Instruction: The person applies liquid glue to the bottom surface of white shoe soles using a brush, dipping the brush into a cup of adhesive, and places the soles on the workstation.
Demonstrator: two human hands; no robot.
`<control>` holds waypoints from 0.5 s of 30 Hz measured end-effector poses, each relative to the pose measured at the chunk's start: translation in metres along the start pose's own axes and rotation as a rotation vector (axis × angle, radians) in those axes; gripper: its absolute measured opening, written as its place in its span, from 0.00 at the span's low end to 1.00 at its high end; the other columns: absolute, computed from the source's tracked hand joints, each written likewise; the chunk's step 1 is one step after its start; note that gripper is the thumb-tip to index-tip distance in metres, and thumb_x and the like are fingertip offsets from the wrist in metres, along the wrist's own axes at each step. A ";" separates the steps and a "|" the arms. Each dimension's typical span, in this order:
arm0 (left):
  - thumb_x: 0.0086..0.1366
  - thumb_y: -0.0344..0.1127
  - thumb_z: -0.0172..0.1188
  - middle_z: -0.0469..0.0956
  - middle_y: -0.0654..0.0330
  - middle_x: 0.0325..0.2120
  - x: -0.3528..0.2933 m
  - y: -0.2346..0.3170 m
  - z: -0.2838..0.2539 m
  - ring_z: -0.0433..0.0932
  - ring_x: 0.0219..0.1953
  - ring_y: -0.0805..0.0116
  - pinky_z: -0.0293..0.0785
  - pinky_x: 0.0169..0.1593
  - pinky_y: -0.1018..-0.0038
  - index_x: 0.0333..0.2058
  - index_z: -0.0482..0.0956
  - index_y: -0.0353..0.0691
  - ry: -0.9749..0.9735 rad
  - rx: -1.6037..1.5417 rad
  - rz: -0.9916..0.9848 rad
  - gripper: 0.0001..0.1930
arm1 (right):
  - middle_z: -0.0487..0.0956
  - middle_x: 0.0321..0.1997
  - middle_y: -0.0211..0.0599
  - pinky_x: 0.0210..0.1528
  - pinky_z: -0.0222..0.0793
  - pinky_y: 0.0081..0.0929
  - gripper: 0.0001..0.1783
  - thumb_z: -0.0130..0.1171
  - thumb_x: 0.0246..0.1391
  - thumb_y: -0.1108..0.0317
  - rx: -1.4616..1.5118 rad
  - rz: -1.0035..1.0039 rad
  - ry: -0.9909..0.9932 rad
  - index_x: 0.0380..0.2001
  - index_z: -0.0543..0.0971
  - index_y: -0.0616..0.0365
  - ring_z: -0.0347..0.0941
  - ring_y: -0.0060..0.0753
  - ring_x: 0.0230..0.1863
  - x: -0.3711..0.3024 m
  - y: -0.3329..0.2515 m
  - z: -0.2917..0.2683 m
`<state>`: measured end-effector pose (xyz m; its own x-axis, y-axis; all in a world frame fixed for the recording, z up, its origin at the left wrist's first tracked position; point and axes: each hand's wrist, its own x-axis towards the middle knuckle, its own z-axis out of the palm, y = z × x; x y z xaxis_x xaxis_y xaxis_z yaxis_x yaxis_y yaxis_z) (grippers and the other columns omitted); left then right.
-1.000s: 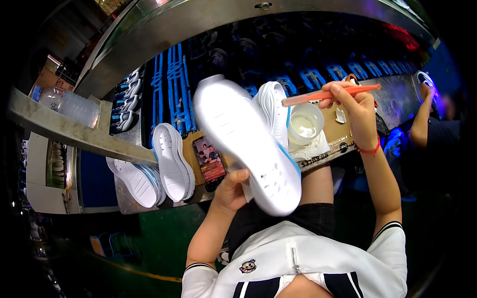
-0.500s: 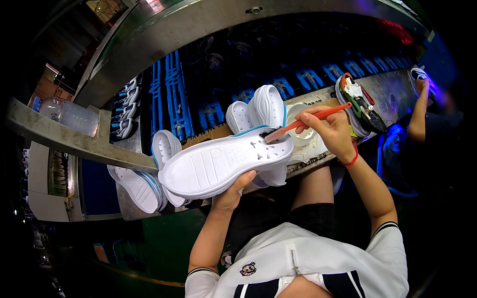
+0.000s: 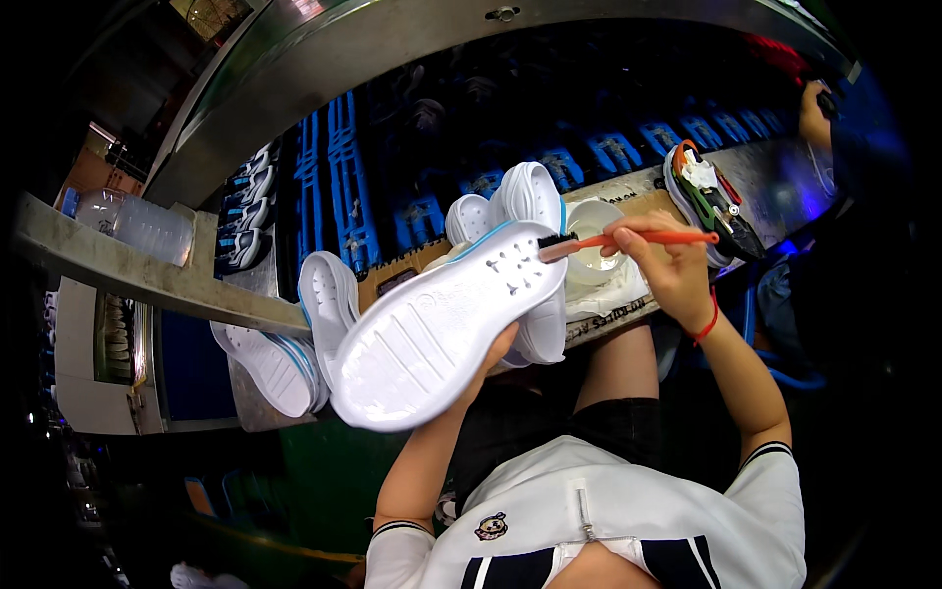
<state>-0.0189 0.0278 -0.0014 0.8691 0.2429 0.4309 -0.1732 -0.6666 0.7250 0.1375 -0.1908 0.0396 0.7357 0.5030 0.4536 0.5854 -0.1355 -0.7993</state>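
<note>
In the head view, a white sole is held slantwise at the centre of the frame, gripped along its lower right edge by the left hand, which is partly hidden beneath it. An orange brush is pinched in the right hand, right of centre, its dark bristles placed at the sole's perforated end. Behind the brush, a bowl is partly covered. At the upper right, a multicoloured shoe is seen on the worktop.
</note>
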 end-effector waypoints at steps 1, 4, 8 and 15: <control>0.56 0.33 0.63 0.71 0.58 0.50 0.001 0.000 -0.001 0.72 0.51 0.64 0.69 0.55 0.68 0.55 0.66 0.39 0.018 0.103 0.076 0.28 | 0.81 0.28 0.38 0.37 0.70 0.20 0.08 0.54 0.57 0.71 0.100 0.065 0.019 0.34 0.79 0.66 0.77 0.25 0.32 -0.004 -0.003 0.004; 0.56 0.35 0.63 0.72 0.58 0.49 0.004 -0.001 -0.007 0.72 0.50 0.65 0.69 0.54 0.69 0.54 0.67 0.39 0.047 0.185 0.140 0.27 | 0.81 0.27 0.37 0.37 0.71 0.19 0.09 0.53 0.58 0.70 0.347 0.204 0.038 0.35 0.79 0.65 0.77 0.24 0.31 -0.016 -0.015 0.016; 0.56 0.36 0.63 0.73 0.59 0.47 0.012 0.000 -0.008 0.73 0.49 0.66 0.69 0.53 0.69 0.52 0.68 0.39 0.056 0.155 0.138 0.25 | 0.81 0.28 0.37 0.38 0.69 0.20 0.07 0.54 0.57 0.72 0.485 0.165 -0.031 0.33 0.78 0.64 0.77 0.24 0.31 -0.025 -0.048 0.030; 0.56 0.38 0.62 0.74 0.59 0.45 0.019 0.002 -0.012 0.73 0.48 0.67 0.70 0.51 0.70 0.50 0.71 0.39 0.067 -0.120 -0.010 0.23 | 0.81 0.27 0.37 0.37 0.70 0.20 0.10 0.54 0.57 0.70 0.585 0.245 0.052 0.34 0.80 0.66 0.76 0.23 0.30 -0.010 -0.042 0.028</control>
<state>-0.0083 0.0400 0.0150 0.8387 0.2983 0.4556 -0.2227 -0.5756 0.7869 0.0964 -0.1658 0.0575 0.8491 0.4723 0.2366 0.1258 0.2542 -0.9589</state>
